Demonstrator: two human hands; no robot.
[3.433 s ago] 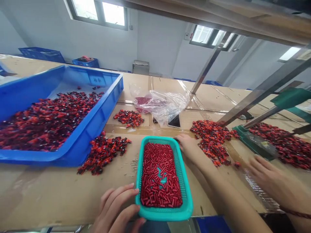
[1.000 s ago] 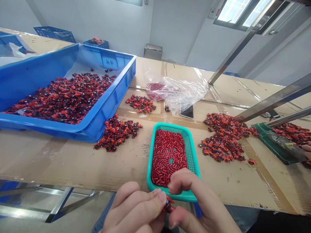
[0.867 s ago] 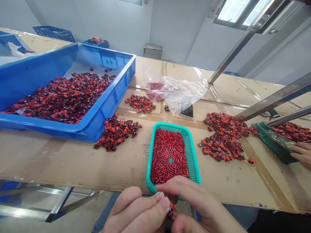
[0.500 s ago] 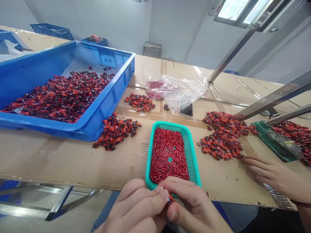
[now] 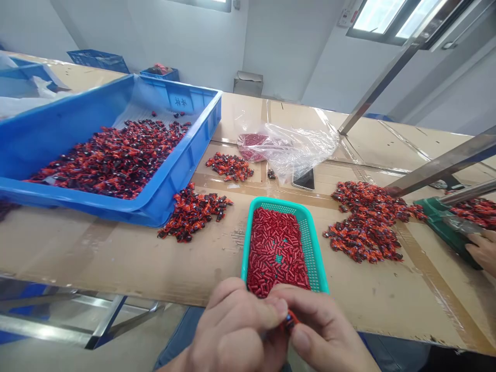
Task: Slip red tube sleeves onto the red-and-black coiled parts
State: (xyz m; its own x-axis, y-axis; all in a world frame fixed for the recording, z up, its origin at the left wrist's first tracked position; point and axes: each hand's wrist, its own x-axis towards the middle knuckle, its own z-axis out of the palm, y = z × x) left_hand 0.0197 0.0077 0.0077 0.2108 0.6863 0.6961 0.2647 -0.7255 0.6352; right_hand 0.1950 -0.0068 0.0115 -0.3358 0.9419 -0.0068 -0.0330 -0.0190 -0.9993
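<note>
My left hand [image 5: 240,330] and my right hand [image 5: 321,323] meet at the near edge of the green basket [image 5: 320,263]. Between my fingertips is a small orange-and-black part [image 5: 290,321], mostly covered. My right thumb and index finger pinch it, while the closed fingers of my left hand press against its left side. The basket holds many short dark-red tubes [image 5: 273,243]. Piles of similar orange-and-black parts lie on both sides, one pile [image 5: 191,214] to the left and a larger pile [image 5: 366,222] to the right.
A big blue crate [image 5: 149,204] full of such parts stands at left. Behind the basket lie a small pile [image 5: 229,166], a clear plastic bag [image 5: 306,142] and a phone [image 5: 304,179]. At right, a co-worker's hand [image 5: 484,250] touches a green tray [image 5: 445,230] beside metal posts [image 5: 437,163].
The view has shifted, so things appear farther right. The co-worker's hand has gone from the right pile to the green tray. My hands keep the same small part between them.
</note>
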